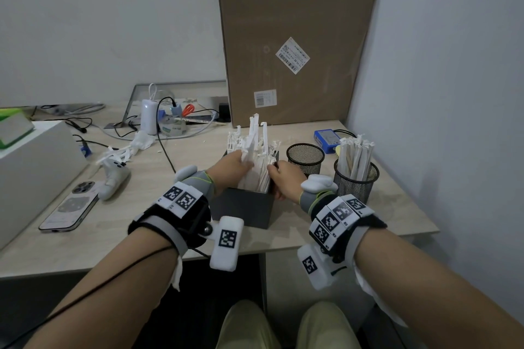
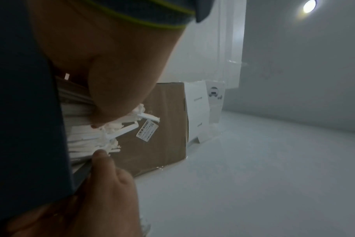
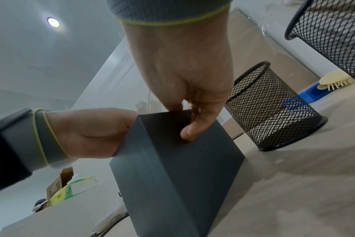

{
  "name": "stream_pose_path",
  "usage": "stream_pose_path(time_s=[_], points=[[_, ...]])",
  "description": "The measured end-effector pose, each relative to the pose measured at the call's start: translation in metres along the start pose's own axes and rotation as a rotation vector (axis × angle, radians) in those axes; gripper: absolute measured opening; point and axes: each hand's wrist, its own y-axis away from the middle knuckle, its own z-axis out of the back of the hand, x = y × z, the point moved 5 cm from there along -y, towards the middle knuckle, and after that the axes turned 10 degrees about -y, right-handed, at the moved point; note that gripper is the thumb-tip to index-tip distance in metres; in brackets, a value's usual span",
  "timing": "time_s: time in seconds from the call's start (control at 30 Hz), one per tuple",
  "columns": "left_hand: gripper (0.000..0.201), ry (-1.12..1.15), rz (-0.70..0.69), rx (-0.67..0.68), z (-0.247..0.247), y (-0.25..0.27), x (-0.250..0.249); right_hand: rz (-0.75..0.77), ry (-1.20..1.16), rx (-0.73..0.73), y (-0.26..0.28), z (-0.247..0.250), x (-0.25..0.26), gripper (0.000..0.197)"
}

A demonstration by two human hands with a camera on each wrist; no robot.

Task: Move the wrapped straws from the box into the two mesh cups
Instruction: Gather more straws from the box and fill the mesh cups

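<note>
A black box (image 1: 243,207) stands mid-table, packed with white wrapped straws (image 1: 255,156) that stick up above its rim. My left hand (image 1: 241,160) reaches in from the left, its fingers curled round a bunch of straws; in the left wrist view the thumb presses on the straws (image 2: 87,136). My right hand (image 1: 276,176) pinches the right rim of the box (image 3: 172,160), thumb inside and fingers on the outer wall. Right of the box stand an empty mesh cup (image 1: 305,159) and a second mesh cup (image 1: 356,181) holding several straws.
A tall cardboard box (image 1: 295,45) stands against the wall behind. A blue device (image 1: 327,139) lies behind the cups. To the left are a phone (image 1: 69,207), a white controller (image 1: 114,176), a charger with cables (image 1: 149,116) and a white box (image 1: 34,164).
</note>
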Motion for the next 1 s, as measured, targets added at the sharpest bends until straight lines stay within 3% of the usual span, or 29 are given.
stream_pose_path(time_s=[0.07, 0.23, 0.37, 0.43, 0.5, 0.6, 0.7, 0.77, 0.9, 1.0], points=[[0.025, 0.228, 0.002, -0.006, 0.005, 0.002, 0.001, 0.013, 0.001, 0.008, 0.002, 0.000, 0.001, 0.037], [0.030, 0.437, -0.003, -0.201, 0.026, 0.002, -0.002, -0.029, -0.048, 0.010, 0.007, 0.011, -0.002, 0.058], [0.021, 0.755, -0.073, -0.329, 0.047, 0.002, -0.006, -0.032, -0.338, -0.245, 0.010, 0.038, 0.006, 0.042], [0.012, 0.931, -0.116, -0.361, 0.059, 0.003, -0.013, -0.021, -0.536, -0.288, 0.013, 0.044, 0.012, 0.034], [0.013, 1.114, -0.179, -0.342, 0.067, 0.007, -0.025, -0.017, -0.710, -0.234, 0.015, 0.043, 0.019, 0.032], [0.012, 1.319, -0.286, -0.260, 0.071, 0.012, -0.043, -0.069, -0.991, -0.062, 0.009, 0.029, 0.026, 0.048], [0.015, 1.290, -0.342, -0.230, 0.062, 0.015, -0.056, -0.164, -1.307, 0.138, 0.003, 0.011, 0.031, 0.075], [0.015, 1.215, -0.343, -0.233, 0.052, 0.017, -0.062, -0.194, -1.483, 0.252, 0.004, 0.003, 0.041, 0.081], [0.009, 1.145, -0.266, -0.204, 0.035, 0.017, -0.063, -0.189, -1.605, 0.325, 0.006, -0.003, 0.046, 0.077], [0.008, 1.082, -0.234, -0.160, 0.030, 0.018, -0.063, -0.195, -1.489, 0.341, 0.008, -0.002, 0.039, 0.077]])
